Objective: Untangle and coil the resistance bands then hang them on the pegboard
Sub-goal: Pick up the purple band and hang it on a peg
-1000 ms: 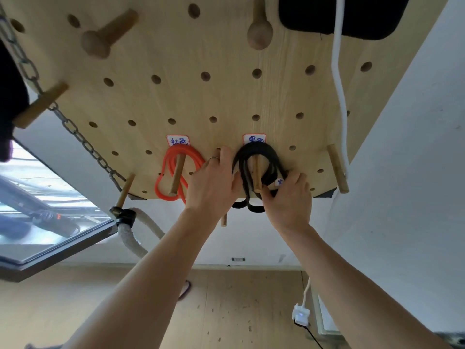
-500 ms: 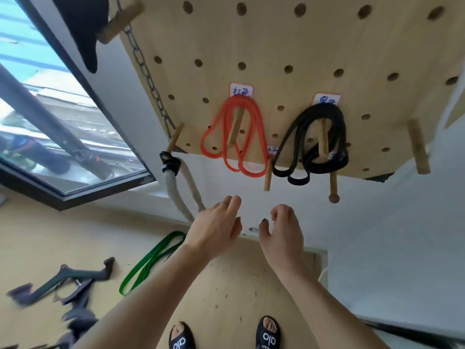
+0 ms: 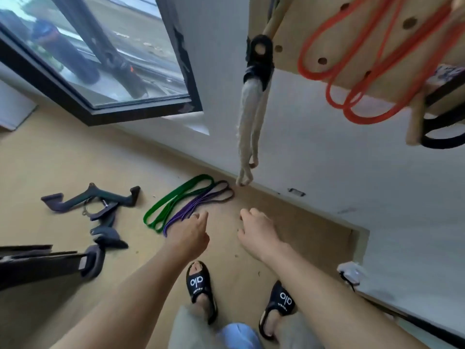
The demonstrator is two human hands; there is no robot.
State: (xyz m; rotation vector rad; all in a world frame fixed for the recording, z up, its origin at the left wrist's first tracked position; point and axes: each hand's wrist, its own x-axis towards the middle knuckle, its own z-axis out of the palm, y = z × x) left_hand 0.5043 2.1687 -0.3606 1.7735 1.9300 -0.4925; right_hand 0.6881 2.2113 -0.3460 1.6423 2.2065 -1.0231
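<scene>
Both hands were empty — the left hand [image 3: 193, 233] and right hand [image 3: 256, 229] hung loosely curled at centre frame, apart. The green band [image 3: 176, 202] and purple band [image 3: 198, 205] lay side by side on the floor [image 3: 63, 159], left of centre; the red band [image 3: 364, 71] hung on the pegboard [image 3: 297, 26], upper right. Those floor bands looked light, floppy, rubbery — best gathered mid-length, all strands together.

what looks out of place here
Two bands lie loose on the floor by the wall, not on the pegboard: the green band and the purple band, stretched side by side, uncoiled. The red band already hangs.
</scene>
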